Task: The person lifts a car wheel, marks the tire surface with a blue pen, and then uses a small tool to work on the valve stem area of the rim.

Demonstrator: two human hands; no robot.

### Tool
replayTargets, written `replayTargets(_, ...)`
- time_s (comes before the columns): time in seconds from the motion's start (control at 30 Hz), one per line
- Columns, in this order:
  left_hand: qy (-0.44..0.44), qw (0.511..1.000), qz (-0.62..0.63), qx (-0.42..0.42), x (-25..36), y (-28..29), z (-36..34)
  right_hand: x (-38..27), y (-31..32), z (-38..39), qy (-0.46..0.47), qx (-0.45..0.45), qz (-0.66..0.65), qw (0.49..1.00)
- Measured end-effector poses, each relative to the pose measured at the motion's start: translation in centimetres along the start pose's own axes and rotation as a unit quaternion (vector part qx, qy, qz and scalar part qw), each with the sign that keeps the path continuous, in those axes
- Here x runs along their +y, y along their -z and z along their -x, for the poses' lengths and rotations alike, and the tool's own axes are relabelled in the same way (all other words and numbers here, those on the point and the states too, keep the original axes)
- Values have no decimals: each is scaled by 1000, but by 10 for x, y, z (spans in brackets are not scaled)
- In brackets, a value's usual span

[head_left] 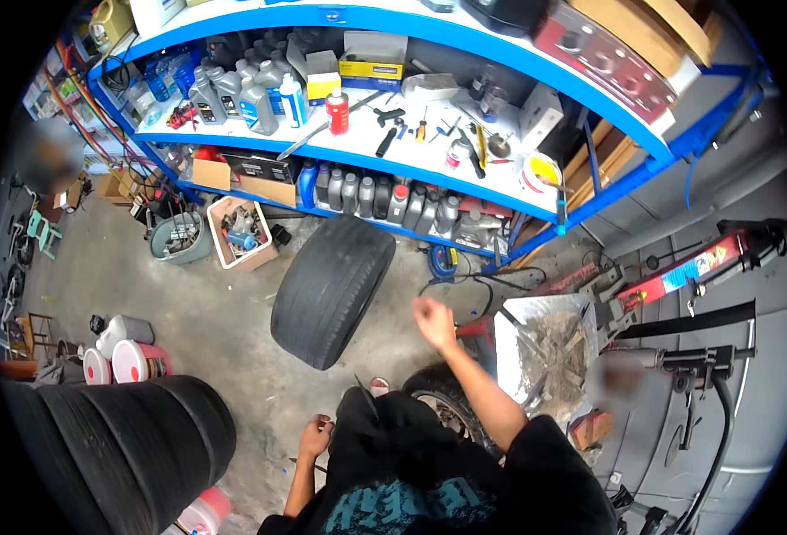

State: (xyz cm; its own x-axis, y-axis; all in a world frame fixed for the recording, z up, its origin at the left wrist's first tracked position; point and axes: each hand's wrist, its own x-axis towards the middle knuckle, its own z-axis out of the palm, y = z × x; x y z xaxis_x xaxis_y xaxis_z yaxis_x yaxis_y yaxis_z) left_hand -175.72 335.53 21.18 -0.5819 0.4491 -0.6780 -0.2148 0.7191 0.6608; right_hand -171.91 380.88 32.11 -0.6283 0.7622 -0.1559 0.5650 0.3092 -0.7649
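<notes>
While the left hand [317, 436] hangs low with its fingers curled in, the loose tire [333, 290] stands on the floor [206, 321] just ahead, and the right hand [433, 323] is up past the tire's right side with its fingers bent. The hands are well apart. Neither one touches the tire, and I cannot tell if some small thing hides in either. This looks like a step with no hold made yet. To hold the tire, both hands would have to open and come to its sides.

Now I count, left to right. I see at least four tires in the dark row [144, 437], three pink tubs [130, 359] near it, one green-gray bin [184, 254], one pink bin [252, 256], one loose tire, one wheel [447, 412] partly hidden by the person [411, 477], and one silver tray [511, 357] with dirty scraps [558, 357].
</notes>
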Motion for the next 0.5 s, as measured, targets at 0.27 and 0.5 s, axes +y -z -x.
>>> replayTargets(0.27,-213,963,-1,167,127,19,-243,-121,-35,-321,32,146,24,989)
replayTargets(0.5,-346,876,-206,266,260,56,-408,-124,-61,-495,-53,194,148,968)
